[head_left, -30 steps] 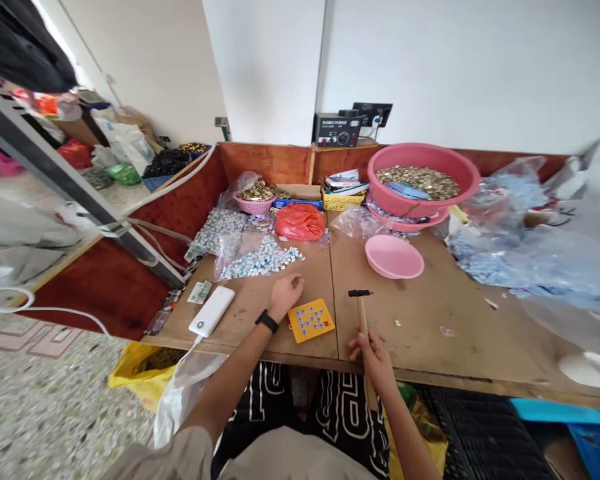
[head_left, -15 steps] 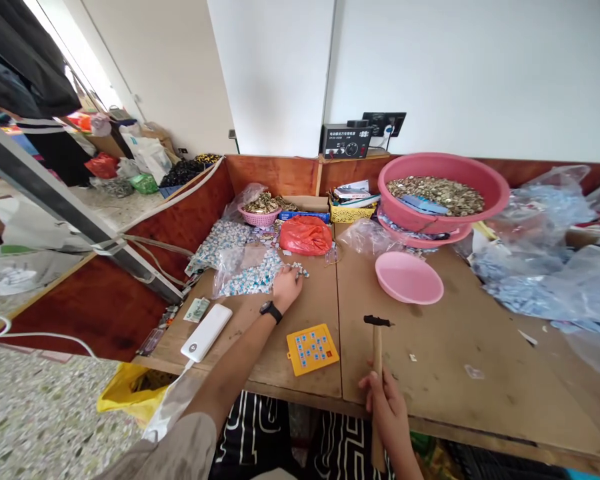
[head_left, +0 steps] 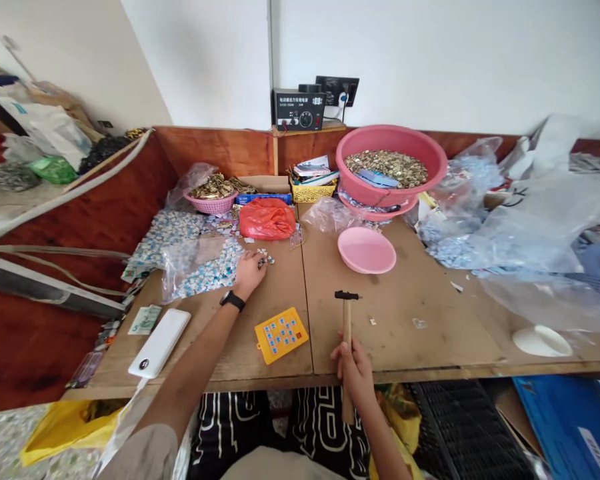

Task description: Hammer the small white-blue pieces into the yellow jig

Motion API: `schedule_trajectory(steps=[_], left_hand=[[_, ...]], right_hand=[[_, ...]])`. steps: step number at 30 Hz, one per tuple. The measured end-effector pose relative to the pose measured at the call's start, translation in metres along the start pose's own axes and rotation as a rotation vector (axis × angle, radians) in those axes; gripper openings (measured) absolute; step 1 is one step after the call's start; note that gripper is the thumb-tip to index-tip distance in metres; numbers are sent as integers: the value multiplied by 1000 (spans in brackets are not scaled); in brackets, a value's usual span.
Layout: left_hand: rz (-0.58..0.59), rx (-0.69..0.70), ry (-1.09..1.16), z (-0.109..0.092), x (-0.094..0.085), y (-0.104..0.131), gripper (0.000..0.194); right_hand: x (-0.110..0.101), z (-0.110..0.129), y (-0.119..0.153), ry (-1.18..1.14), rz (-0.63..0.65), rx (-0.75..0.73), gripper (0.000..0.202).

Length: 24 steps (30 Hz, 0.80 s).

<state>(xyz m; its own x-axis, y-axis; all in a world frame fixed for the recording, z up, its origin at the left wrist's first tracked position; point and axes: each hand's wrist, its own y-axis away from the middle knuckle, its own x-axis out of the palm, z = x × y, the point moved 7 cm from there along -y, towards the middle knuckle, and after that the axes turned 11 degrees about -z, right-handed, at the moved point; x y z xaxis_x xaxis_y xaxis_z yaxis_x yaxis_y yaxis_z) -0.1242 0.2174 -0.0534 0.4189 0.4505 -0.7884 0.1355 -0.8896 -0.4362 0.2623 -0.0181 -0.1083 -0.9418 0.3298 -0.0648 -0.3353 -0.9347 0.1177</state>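
My left hand, a black watch on its wrist, reaches to the right edge of a heap of small blue-and-white pieces. Its fingers are curled down among a few loose pieces, and what lies under the fingertips is hidden. A hammer with a wooden handle and a dark head stands upright in my right hand, whose fingers wrap round the handle near the table's front edge. Between the two hands lies a yellow plastic tray with several small blue-and-white pieces set in it.
A pink bowl sits right of centre. Behind it is a large pink basin of brass-coloured parts. A red plastic bag lies at the back, and a white power bank with a cable at left. Clear bags cover the right side.
The view has swung to the right, showing a white round dish at the far right. My left hand stays at the heap, and the hammer is still in my right hand.
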Motion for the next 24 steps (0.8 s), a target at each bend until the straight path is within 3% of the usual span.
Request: schedule_trajectory(steps=[7, 11, 14, 18, 24], left_hand=[[-13, 33, 14, -4, -6, -2, 17], [-21, 50, 55, -15, -15, -6, 16], [-26, 73, 121, -28, -24, 6, 21], [14, 95, 270, -51, -38, 51, 27], [347, 162, 450, -109, -41, 143, 27]], right_hand=[[3, 2, 1, -38, 2, -11, 73], [4, 1, 0, -6, 2, -22, 77], [4, 3, -1, 10, 2, -27, 78], [6, 7, -2, 8, 9, -38, 79], [7, 10, -1, 13, 21, -53, 77]])
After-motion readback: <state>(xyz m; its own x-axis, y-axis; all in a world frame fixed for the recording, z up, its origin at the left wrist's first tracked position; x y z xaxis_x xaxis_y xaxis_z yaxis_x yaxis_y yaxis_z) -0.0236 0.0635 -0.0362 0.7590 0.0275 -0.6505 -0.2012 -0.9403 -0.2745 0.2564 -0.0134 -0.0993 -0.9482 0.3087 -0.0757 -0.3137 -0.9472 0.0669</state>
